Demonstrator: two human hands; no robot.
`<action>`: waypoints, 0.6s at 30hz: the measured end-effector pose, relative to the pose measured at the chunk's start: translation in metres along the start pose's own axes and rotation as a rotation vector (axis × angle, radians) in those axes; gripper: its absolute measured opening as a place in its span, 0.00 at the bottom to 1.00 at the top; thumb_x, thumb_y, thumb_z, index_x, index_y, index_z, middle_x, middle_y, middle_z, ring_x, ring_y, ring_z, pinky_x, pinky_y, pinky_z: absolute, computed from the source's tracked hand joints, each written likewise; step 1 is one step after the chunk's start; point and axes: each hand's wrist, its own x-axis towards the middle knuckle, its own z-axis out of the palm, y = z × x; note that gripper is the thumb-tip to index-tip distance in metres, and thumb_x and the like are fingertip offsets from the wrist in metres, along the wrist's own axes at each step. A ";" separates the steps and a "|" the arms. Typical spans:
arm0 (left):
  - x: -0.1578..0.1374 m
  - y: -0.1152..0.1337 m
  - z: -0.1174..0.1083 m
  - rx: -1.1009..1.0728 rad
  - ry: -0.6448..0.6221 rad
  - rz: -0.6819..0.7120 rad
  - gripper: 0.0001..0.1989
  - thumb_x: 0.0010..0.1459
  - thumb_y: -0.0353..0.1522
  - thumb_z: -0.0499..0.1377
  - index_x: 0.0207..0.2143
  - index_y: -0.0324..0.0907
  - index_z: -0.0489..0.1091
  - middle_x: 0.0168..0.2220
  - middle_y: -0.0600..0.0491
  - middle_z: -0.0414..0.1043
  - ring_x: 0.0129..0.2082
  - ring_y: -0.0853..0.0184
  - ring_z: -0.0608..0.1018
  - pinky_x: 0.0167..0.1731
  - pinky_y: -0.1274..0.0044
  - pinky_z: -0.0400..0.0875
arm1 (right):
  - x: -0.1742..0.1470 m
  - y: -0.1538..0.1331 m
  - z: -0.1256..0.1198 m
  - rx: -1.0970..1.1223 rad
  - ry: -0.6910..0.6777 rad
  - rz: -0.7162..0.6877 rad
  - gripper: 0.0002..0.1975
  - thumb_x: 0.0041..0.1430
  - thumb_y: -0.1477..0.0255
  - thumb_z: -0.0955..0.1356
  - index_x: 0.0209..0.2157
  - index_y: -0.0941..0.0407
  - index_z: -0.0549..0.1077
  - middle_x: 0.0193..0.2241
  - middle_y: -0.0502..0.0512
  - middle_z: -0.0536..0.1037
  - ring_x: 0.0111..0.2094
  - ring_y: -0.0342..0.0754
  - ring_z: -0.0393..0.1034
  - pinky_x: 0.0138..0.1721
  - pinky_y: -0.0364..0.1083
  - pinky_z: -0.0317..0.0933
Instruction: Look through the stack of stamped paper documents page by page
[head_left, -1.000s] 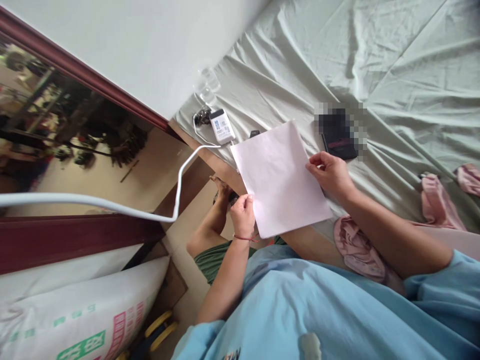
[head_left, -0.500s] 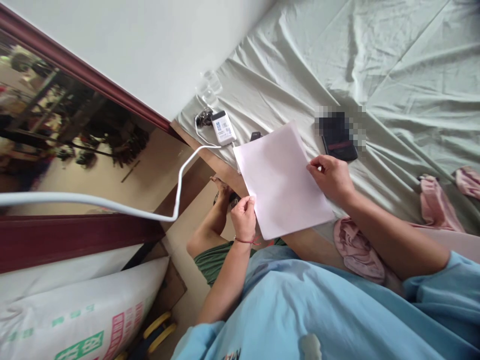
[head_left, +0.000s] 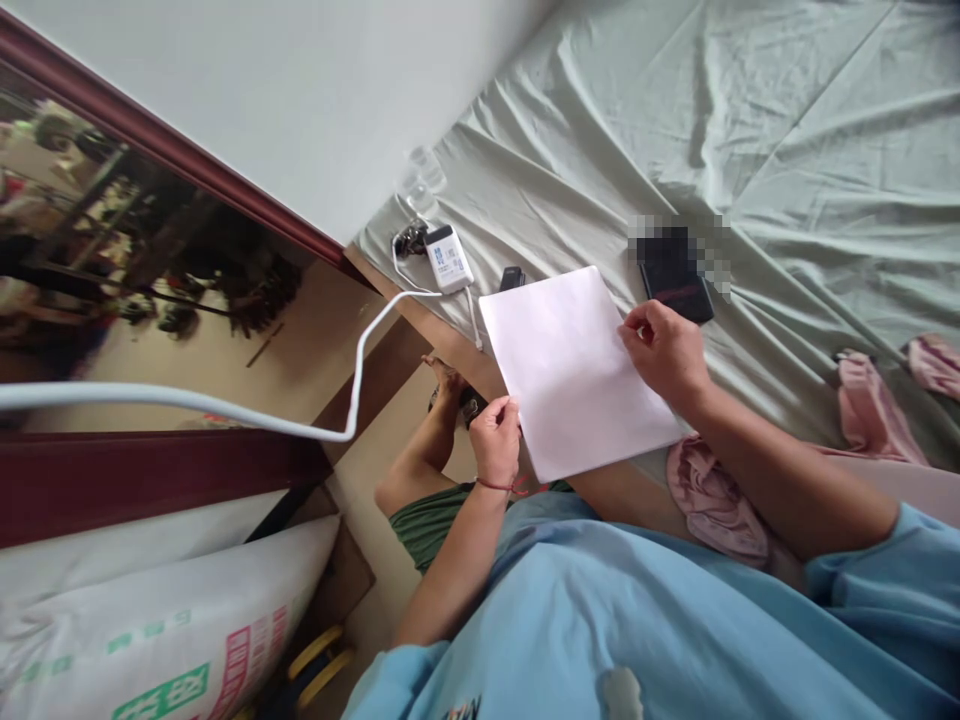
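A white sheet of paper [head_left: 581, 375] is held in front of me, over the edge of the cloth-covered bed. My left hand [head_left: 496, 438] pinches its left edge between thumb and fingers. On the opposite side my right hand [head_left: 666, 355] is closed in a pinch at the paper's right edge. Just beyond that hand lies a dark phone [head_left: 679, 285], partly blurred out. A small black object [head_left: 512, 278] rests on the sheet behind the paper's top left corner.
A white boxy device [head_left: 448, 258] with a white cable [head_left: 360, 350] sits near the bed's corner, beside clear plastic containers [head_left: 424, 175]. Pink cloth [head_left: 705, 490] lies by my right forearm. Full white sacks [head_left: 180, 610] and a dark red frame [head_left: 165, 470] stand at left.
The paper's top edge has dropped toward me and the sheet has shifted slightly right, showing more of the small black object and cable. Both hands keep their pinch, the left moving slightly right.
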 end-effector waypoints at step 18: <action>0.004 0.000 0.004 -0.124 0.005 -0.092 0.15 0.52 0.42 0.65 0.29 0.37 0.77 0.19 0.59 0.63 0.18 0.76 0.61 0.18 0.81 0.53 | -0.005 -0.011 -0.005 -0.366 -0.254 0.045 0.15 0.66 0.68 0.67 0.51 0.56 0.79 0.41 0.65 0.83 0.37 0.60 0.76 0.35 0.52 0.57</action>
